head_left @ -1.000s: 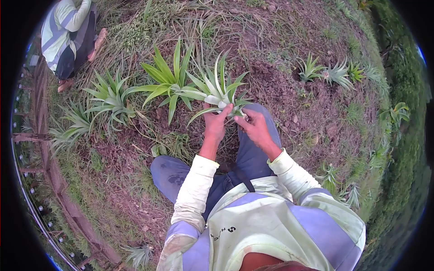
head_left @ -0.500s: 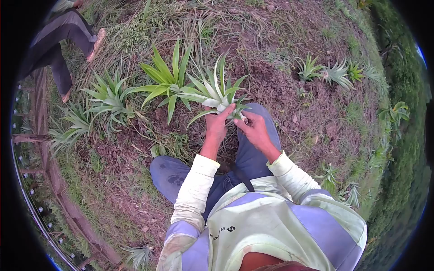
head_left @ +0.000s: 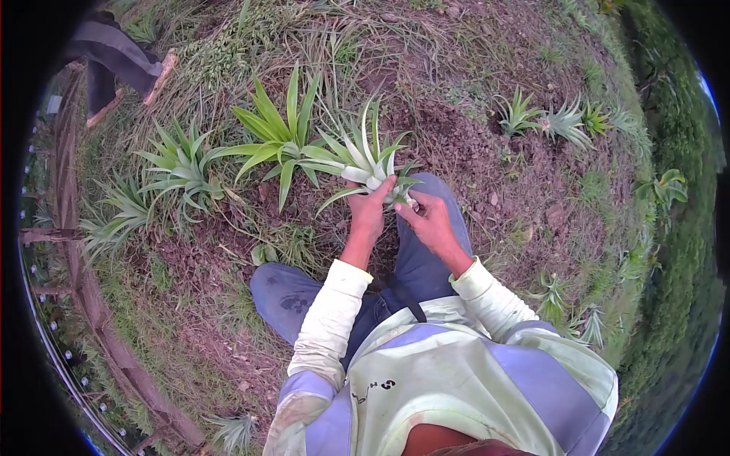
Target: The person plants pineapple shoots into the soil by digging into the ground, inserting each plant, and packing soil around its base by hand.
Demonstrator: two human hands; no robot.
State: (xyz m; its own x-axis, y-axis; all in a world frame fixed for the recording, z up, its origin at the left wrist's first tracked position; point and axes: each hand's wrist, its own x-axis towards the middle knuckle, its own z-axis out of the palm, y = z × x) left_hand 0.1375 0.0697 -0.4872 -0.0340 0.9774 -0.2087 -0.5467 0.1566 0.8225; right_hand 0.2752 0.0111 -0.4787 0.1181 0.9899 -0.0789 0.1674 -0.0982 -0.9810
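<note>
A pineapple sucker (head_left: 363, 161) with long pale-green leaves lies across my hands, its leafy top pointing up and left. My left hand (head_left: 369, 205) is wrapped round the lower leaves near its base. At the whitish stem end, my right hand (head_left: 426, 219) has thumb and fingers closed in a pinch on the base. Whether a leaf is between those fingertips is too small to tell. Just left of the sucker, a bright green pineapple plant (head_left: 283, 140) stands in the soil. Both hands are above my bent knees.
More pineapple plants (head_left: 182, 171) grow on the left, and a row of small ones (head_left: 564, 123) at the right. Another person's legs (head_left: 114, 57) are at the upper left. A wooden rail (head_left: 106, 349) runs along the left edge. Dry grass (head_left: 334, 38) covers the ground ahead.
The other person's legs have shifted, with the lower foot moved up and left. My hands keep the sucker in nearly the same place, its leaves tilted slightly.
</note>
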